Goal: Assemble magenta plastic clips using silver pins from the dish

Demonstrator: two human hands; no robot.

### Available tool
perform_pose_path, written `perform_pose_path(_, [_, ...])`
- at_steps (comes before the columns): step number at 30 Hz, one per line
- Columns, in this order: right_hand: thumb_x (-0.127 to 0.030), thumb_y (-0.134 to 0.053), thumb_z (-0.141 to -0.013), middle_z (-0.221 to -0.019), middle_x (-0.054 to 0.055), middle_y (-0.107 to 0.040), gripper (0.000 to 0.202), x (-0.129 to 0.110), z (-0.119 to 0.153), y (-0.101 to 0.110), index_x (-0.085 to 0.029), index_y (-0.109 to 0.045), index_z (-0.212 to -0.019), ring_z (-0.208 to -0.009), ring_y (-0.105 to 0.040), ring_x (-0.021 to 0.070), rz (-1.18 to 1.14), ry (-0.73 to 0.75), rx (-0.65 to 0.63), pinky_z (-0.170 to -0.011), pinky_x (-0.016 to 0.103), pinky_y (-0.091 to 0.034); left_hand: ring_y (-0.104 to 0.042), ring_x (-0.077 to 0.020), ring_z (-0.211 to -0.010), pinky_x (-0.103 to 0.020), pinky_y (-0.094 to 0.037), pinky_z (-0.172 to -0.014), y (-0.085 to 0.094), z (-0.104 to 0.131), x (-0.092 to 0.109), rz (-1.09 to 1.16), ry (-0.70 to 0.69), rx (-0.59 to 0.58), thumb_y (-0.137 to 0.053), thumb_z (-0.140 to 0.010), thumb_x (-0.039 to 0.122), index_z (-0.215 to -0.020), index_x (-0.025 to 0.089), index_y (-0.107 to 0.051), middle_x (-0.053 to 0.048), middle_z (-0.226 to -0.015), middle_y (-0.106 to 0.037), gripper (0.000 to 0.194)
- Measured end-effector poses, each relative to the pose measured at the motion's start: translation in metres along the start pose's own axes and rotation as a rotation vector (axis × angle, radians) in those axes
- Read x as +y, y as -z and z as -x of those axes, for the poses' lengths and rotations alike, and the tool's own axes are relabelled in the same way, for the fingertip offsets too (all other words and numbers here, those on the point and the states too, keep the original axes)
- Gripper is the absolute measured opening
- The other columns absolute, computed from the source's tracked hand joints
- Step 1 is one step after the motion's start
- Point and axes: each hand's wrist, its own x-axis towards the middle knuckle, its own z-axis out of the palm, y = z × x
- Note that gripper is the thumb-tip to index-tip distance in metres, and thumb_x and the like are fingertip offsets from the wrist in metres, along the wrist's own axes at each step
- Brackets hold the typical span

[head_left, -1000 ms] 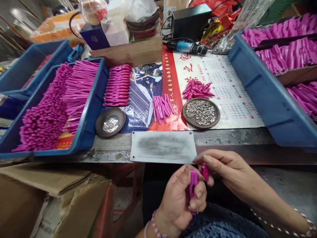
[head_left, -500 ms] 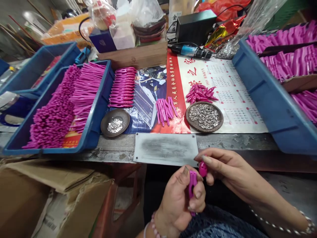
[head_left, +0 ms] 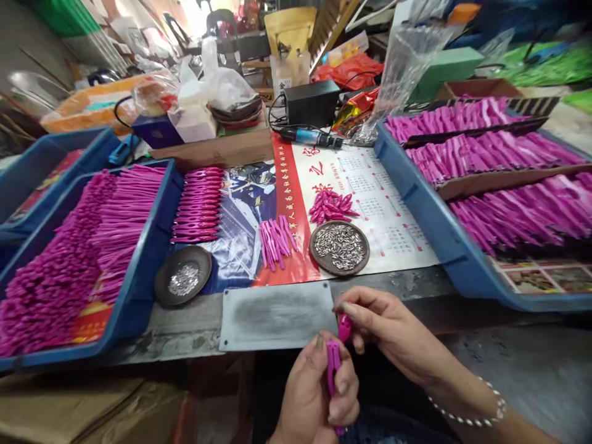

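My left hand (head_left: 319, 391) is closed around a pink plastic handle piece (head_left: 332, 364), held upright near the bench's front edge. Just above and to its right, my right hand (head_left: 383, 327) pinches a small glossy pink piece (head_left: 344, 327) between thumb and fingers. The two pieces are close together; whether they touch is unclear. Beyond my hands lies a grey metal plate (head_left: 277, 317). Past it are a small bunch of pink pieces (head_left: 276, 242), a pile of glossy pink pieces (head_left: 332, 206) and a round dish of small metal pins (head_left: 340, 246).
Blue trays of pink pieces stand at left (head_left: 160, 228) and right (head_left: 416, 213). A dark dish (head_left: 161, 280) holds small silver bits. A row of pink pieces (head_left: 198, 203) lies beside the left tray. A black box (head_left: 312, 102) and a blue-black tool (head_left: 308, 135) sit behind.
The view has shifted up and to the right, showing more of the right tray. Both hands keep their pink pieces in nearly the same pose.
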Motion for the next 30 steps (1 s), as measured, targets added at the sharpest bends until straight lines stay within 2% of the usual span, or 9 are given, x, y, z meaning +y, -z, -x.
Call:
perform_pose_path(7, [-0.046, -0.078, -0.081, -0.063, -0.001, -0.061, 0.031, -0.002, -0.001, 0.005, -0.017, -0.070, -0.084, -0.051, -0.052, 0.0082, 0.005, -0.003, -0.001, -0.049, 0.018, -0.043, -0.022, -0.0020, -0.034, -0.014, -0.019, -0.035, -0.013, -0.002, 0.003, -0.033, 0.000, 0.054, -0.061, -0.090, 0.045, -0.086, 0.018, -0.061, 0.006, -0.057, -0.048, 0.028])
perform_pose_path(13, [-0.047, -0.078, -0.080, -0.063, -0.001, -0.060, 0.033, -0.001, -0.004, 0.003, -0.016, -0.068, -0.084, -0.049, -0.050, 0.0074, -0.042, -0.066, -0.004, -0.047, 0.018, -0.041, -0.022, -0.0020, -0.034, -0.015, -0.018, -0.034, -0.018, -0.001, 0.008, -0.021, 0.013, 0.045, -0.063, -0.089, 0.044, -0.084, 0.017, -0.061, 0.006, -0.056, -0.047, 0.027])
perform_pose_path(30, [-0.049, -0.080, -0.077, -0.059, -0.003, -0.058, 0.036, -0.008, -0.012, 0.003, -0.018, -0.067, -0.085, -0.046, -0.047, 0.0073, -0.071, -0.134, 0.015, -0.045, 0.018, -0.036, -0.020, -0.0032, -0.035, -0.016, -0.017, -0.035, -0.024, -0.006, 0.019, -0.041, 0.018, 0.081, -0.056, -0.093, 0.042, -0.086, 0.017, -0.061, 0.006, -0.058, -0.045, 0.026])
